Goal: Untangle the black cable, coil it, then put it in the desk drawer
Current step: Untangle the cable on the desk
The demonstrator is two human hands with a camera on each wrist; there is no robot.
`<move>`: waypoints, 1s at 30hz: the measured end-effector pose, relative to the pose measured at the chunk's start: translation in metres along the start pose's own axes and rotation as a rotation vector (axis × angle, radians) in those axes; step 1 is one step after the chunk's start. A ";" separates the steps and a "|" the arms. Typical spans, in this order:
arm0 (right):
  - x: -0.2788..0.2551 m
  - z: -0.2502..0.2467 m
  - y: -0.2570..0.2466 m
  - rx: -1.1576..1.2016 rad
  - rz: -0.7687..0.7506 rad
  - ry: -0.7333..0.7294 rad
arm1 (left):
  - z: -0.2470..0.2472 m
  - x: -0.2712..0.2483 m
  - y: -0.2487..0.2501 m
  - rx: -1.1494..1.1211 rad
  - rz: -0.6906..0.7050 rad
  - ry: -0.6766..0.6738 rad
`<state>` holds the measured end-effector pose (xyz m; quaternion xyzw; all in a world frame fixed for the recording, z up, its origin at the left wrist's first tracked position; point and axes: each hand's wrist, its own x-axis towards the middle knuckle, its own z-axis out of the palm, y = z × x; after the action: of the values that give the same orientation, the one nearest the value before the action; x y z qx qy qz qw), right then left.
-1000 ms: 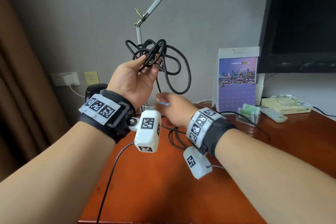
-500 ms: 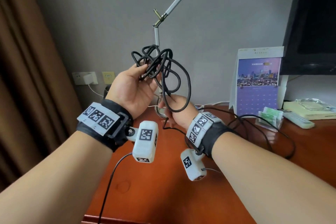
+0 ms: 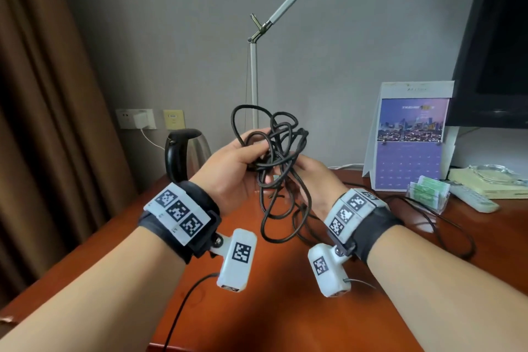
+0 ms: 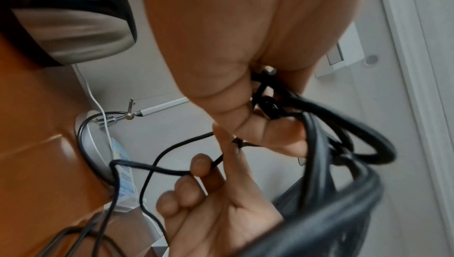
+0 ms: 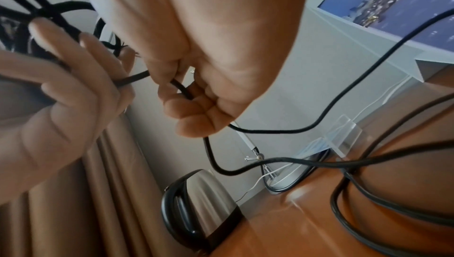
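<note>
The black cable [image 3: 275, 146] is a tangled bunch held above the wooden desk [image 3: 285, 308]. My left hand [image 3: 238, 161] grips the bunch from the left, fingers curled round several strands [image 4: 270, 104]. My right hand [image 3: 313, 177] sits just right of it and below, its fingers curled round one strand [image 5: 183, 90]. Loops hang down between my wrists [image 3: 274, 217], and the rest of the cable trails right across the desk [image 3: 445, 226]. No drawer is in view.
A steel kettle [image 3: 185, 154] stands at the back left beside a brown curtain [image 3: 43, 123]. Behind my hands rises a lamp pole [image 3: 253, 80]. A desk calendar [image 3: 411, 137], card holder [image 3: 428, 191], remote [image 3: 474, 198] and dark screen [image 3: 497, 37] fill the back right.
My left hand has brought the tangle down from in front of the wall to just above the desk. My right hand has come up from the desk and taken a strand under the bunch.
</note>
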<state>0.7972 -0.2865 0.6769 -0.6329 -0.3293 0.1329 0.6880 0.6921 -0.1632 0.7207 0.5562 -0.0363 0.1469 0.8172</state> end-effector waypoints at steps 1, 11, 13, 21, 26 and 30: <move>-0.002 -0.003 -0.002 0.044 0.016 -0.007 | 0.000 0.000 -0.002 0.018 -0.015 -0.028; -0.004 -0.024 -0.002 0.229 0.012 0.131 | -0.015 0.005 -0.004 0.368 0.015 0.064; -0.002 -0.026 0.001 0.135 0.025 0.158 | -0.017 0.006 0.004 0.377 0.021 0.078; -0.010 -0.023 -0.002 -0.038 -0.013 0.111 | -0.012 0.013 0.012 0.644 -0.060 0.000; -0.018 -0.019 -0.010 -0.086 0.016 0.054 | -0.012 0.020 0.008 1.216 0.034 0.003; -0.023 -0.017 -0.013 -0.572 -0.086 -0.003 | -0.015 0.022 0.002 1.285 0.105 0.044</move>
<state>0.7877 -0.3156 0.6833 -0.7863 -0.3812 0.0063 0.4862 0.7108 -0.1440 0.7217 0.9291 0.0488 0.1904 0.3133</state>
